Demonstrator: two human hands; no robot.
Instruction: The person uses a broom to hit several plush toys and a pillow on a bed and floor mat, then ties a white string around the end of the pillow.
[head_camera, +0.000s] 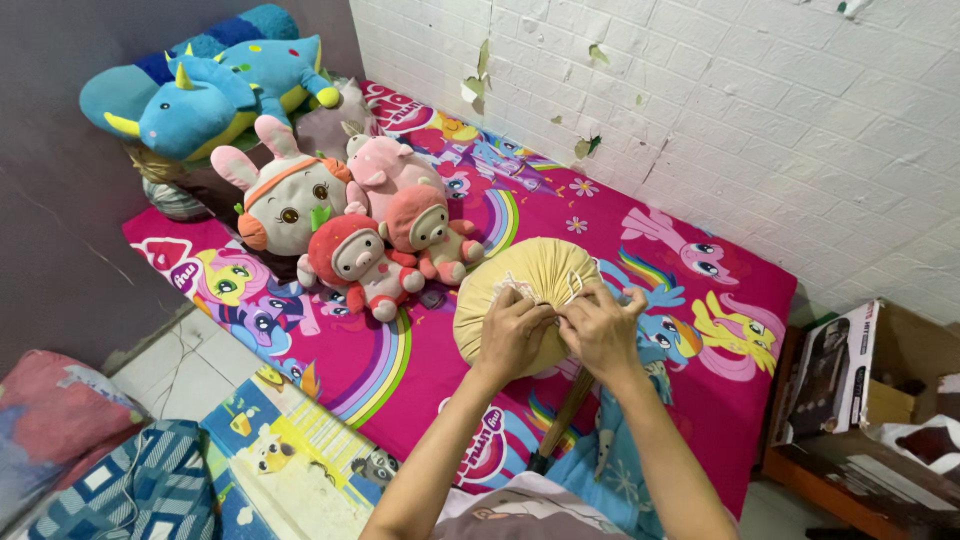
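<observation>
Left hand (512, 330): centre of frame, fingers curled & pinched on the gathered end of the round tan fabric bolster pillow (520, 285); closed on cloth.
Right hand (600, 330): just right of the left hand, touching it, fingers clamped on the same gathered end w/ thin white drawstring (574, 285) beside the fingertips.
Pillow: centre of frame, lying on the pink cartoon-pony bedsheet (640, 230), end-on to camera, cloth puckered into folds at its middle.
Plush toys: upper left of frame, just left of the pillow; two small red-hooded pig dolls (385, 255), a pink pig plush (385, 165), a white bunny plush w/ orange headband (285, 195), a blue dinosaur plush (215, 90) at the back.
Wall: white painted brick wall (750, 110), upper right, paint peeling.
Lower right: open cardboard box (880, 370) on a brown wooden stand (830, 480).
Lower left: blue-checked cloth (150, 490) & a colourful cartoon floor mat (290, 450).
</observation>
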